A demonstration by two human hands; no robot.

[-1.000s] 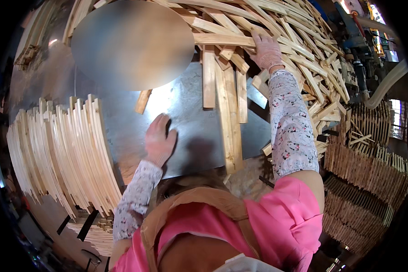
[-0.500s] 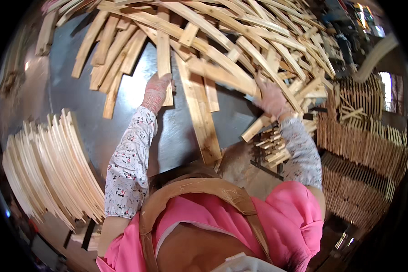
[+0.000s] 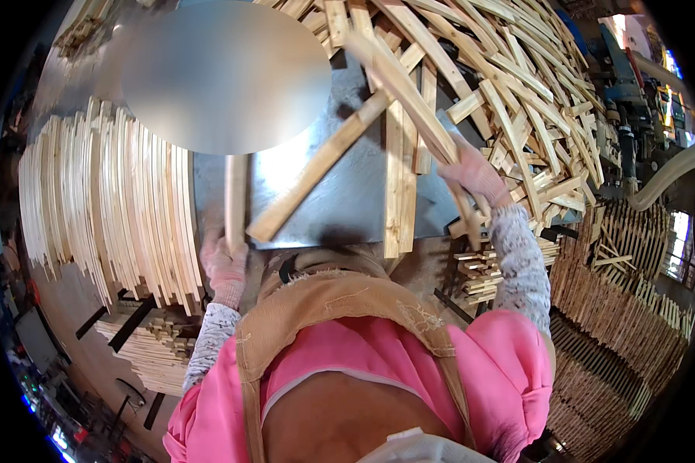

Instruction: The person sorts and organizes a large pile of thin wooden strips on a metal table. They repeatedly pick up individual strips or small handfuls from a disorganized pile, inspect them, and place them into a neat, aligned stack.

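My left hand (image 3: 225, 272), in a pale pinkish glove, grips the near end of a narrow wooden slat (image 3: 237, 202). That slat points away from me, just right of a neat row of pale slats (image 3: 108, 201). In the same kind of glove, my right hand (image 3: 477, 174) is closed round another wooden slat (image 3: 409, 100), which slants up to the left and is blurred by motion. Beneath it a loose slat (image 3: 316, 170) lies diagonally across the grey metal tabletop (image 3: 347, 212). Two slats (image 3: 400, 189) side by side point toward me.
A large jumbled heap of slats (image 3: 517, 92) covers the far right. Below the table's right edge sits a small stack (image 3: 483, 276); tall slat stacks (image 3: 610, 309) stand farther right. A blurred grey oval (image 3: 228, 77) hides the far left.
My left hand has moved left and toward me with a slat, to beside the row. A slat in my right hand has swung steeper. The view has shifted, showing more of the left side.
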